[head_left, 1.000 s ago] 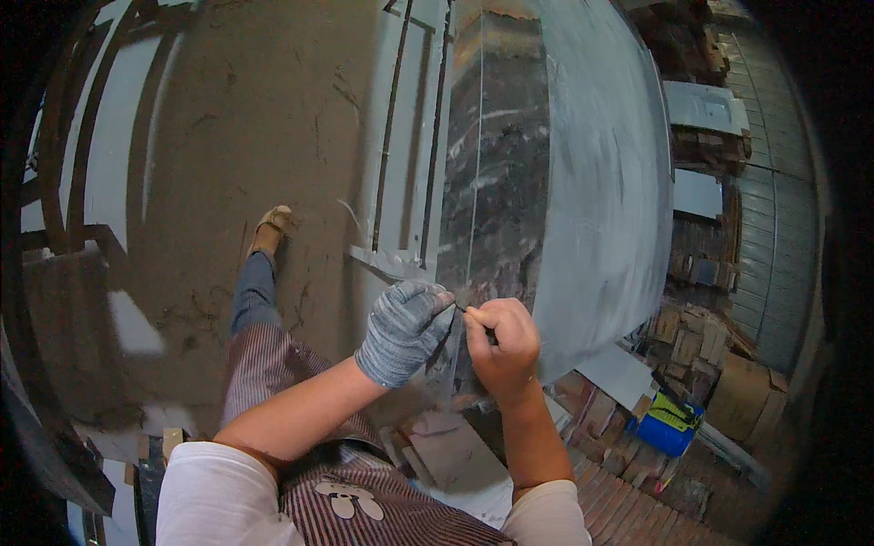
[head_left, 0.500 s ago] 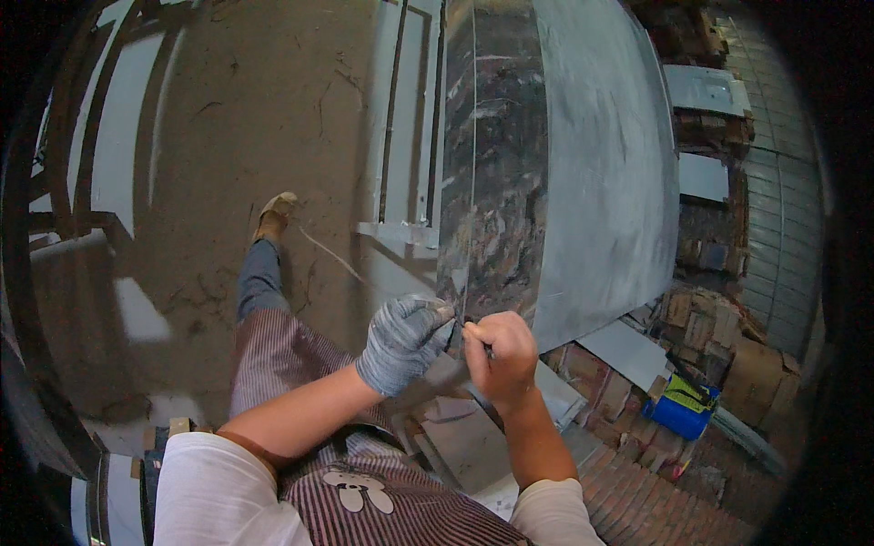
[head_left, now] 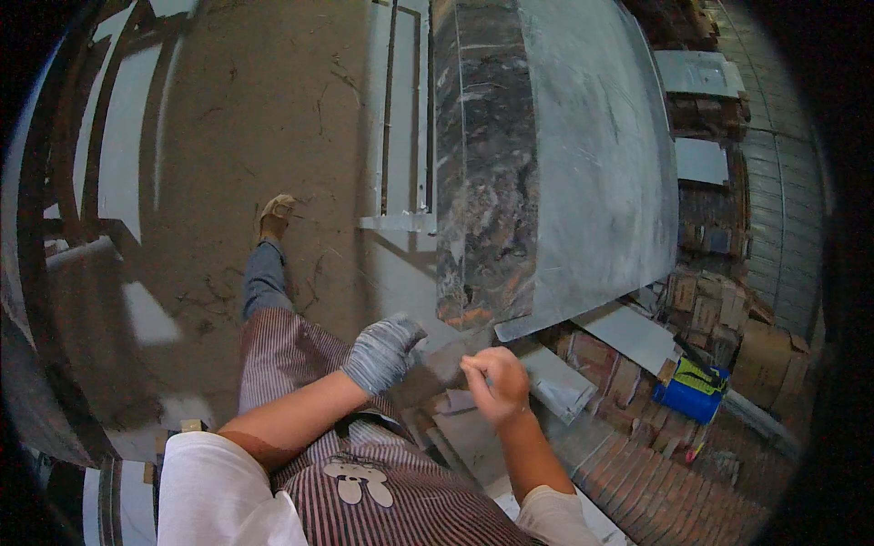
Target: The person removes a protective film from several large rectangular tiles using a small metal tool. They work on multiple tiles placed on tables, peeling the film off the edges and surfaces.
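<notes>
Two grips look closed, our left hand [head_left: 379, 353] and right hand [head_left: 498, 384], contents unclear; careless turning might knock the stone [head_left: 496, 173].

Glove [head_left: 375, 357] over left fingers [head_left: 406, 335] was streaky grey; marbled strip [head_left: 492, 173] beyond fingers, black-grey; pinstriped apron [head_left: 414, 464] below, maroon-white.

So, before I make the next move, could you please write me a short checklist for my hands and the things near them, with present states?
1. Glove on left hand: ok, a grey glove is worn.
2. Glove on right hand: not ok, it is bare.
3. Hands apart from each other: ok, a gap shows.
4. Anything small held in the fingers: cannot tell, too small and blurred.
5. Hands off the dark streaked slab: ok, both are short of its near end.
</notes>
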`<move>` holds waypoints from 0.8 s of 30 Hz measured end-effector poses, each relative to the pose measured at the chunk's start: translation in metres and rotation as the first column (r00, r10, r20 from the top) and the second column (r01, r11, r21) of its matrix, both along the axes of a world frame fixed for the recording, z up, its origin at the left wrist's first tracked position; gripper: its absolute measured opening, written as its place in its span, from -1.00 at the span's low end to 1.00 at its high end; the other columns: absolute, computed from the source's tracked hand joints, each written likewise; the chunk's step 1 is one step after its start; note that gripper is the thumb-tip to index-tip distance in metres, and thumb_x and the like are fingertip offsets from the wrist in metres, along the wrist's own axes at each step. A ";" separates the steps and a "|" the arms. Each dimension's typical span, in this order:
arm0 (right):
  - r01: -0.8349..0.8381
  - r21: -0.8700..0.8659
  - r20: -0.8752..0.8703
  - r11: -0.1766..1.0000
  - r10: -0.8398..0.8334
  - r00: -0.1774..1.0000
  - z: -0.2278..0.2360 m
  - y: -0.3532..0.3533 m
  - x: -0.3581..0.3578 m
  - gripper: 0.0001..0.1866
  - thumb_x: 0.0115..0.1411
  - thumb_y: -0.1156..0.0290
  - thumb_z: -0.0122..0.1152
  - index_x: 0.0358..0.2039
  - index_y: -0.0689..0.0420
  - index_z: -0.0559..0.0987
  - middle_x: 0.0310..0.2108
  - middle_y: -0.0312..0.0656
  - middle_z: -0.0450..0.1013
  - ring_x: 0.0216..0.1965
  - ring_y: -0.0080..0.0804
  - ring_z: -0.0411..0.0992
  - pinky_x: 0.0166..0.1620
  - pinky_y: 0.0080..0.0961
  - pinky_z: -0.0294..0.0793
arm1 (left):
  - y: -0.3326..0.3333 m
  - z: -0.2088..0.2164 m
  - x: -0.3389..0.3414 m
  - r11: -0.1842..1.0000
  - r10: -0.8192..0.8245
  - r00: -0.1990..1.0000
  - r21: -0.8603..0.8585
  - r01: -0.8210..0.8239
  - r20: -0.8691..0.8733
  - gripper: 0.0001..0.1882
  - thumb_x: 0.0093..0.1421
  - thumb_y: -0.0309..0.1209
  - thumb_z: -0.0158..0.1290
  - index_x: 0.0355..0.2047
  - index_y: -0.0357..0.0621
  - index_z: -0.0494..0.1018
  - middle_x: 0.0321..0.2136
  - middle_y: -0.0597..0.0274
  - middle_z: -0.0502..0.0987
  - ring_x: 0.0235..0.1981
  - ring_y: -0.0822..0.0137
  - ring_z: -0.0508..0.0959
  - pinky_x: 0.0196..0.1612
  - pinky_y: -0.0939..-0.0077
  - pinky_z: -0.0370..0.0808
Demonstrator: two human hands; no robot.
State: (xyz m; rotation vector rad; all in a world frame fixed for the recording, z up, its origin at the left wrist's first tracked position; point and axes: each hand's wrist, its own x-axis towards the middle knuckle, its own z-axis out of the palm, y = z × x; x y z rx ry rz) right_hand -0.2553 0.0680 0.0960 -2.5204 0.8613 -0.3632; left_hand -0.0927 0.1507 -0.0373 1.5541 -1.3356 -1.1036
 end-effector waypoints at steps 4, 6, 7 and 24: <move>0.088 0.155 0.003 0.984 -0.090 0.996 0.038 0.007 -0.002 -0.76 -0.02 0.69 0.34 -0.32 0.16 0.57 -0.44 -0.13 0.50 -0.43 -0.18 0.47 -0.37 -0.34 0.44 | -0.002 -0.005 0.021 0.737 -0.579 0.813 0.463 0.492 0.058 -0.64 0.24 -0.13 0.02 -0.17 -0.14 0.56 -0.17 -0.07 0.58 -0.14 -0.12 0.57 -0.09 0.07 0.50; 0.147 0.178 0.026 0.973 -0.154 0.988 0.050 0.004 0.008 -0.77 -0.01 0.69 0.34 -0.32 0.16 0.58 -0.45 -0.13 0.50 -0.43 -0.23 0.46 -0.37 -0.38 0.43 | -0.015 0.013 0.042 0.642 -0.666 0.746 0.527 0.558 0.021 -0.66 0.26 -0.16 -0.02 -0.17 -0.12 0.57 -0.19 -0.07 0.58 -0.14 -0.13 0.57 -0.08 0.08 0.51; 0.157 0.164 0.046 0.974 -0.167 0.985 0.055 -0.001 0.015 -0.77 -0.01 0.69 0.34 -0.32 0.16 0.59 -0.45 -0.14 0.50 -0.44 -0.24 0.46 -0.37 -0.40 0.43 | -0.021 0.026 0.053 0.709 -0.598 0.800 0.500 0.498 0.050 -0.68 0.26 -0.19 -0.02 -0.18 -0.12 0.57 -0.21 -0.08 0.59 -0.15 -0.13 0.57 -0.07 0.09 0.51; 0.284 0.314 0.186 0.906 -0.352 0.917 0.085 -0.145 0.218 -0.87 0.09 0.69 0.27 -0.35 0.23 0.57 -0.33 -0.18 0.50 -0.35 -0.50 0.45 -0.30 -0.61 0.44 | -0.188 0.123 0.251 0.937 -0.342 0.916 -0.005 0.348 -0.209 -0.52 0.14 -0.19 0.25 0.04 -0.11 0.51 -0.16 -0.01 0.61 -0.13 0.13 0.61 -0.03 0.29 0.52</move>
